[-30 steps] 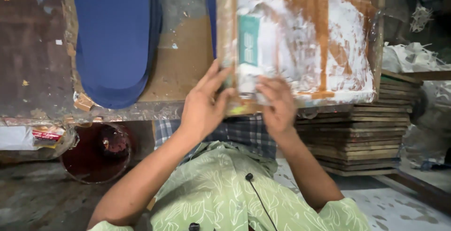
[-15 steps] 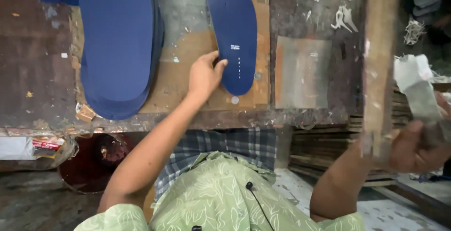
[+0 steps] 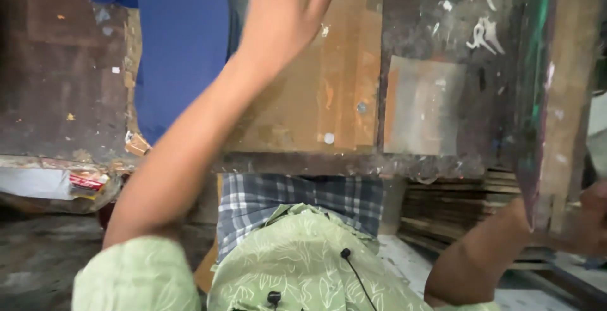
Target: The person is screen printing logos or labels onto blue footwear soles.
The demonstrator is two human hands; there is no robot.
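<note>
Left hand (image 3: 284, 14) reaches forward (fingers spread) over workbench (image 3: 316, 96).

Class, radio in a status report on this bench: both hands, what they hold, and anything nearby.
Left hand open, raised over the workbench. Right hand grips the wooden frame, held on edge. Blue foam sheets lie left of the raised arm.

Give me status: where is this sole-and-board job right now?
Done: the wooden board is off the worktable and stands on edge at the right. In hand: the right hand grips that board's lower end; the left hand is raised, open and empty, over the table. Left: the blue soles on the table's left lie untouched; none is under either hand.
</note>
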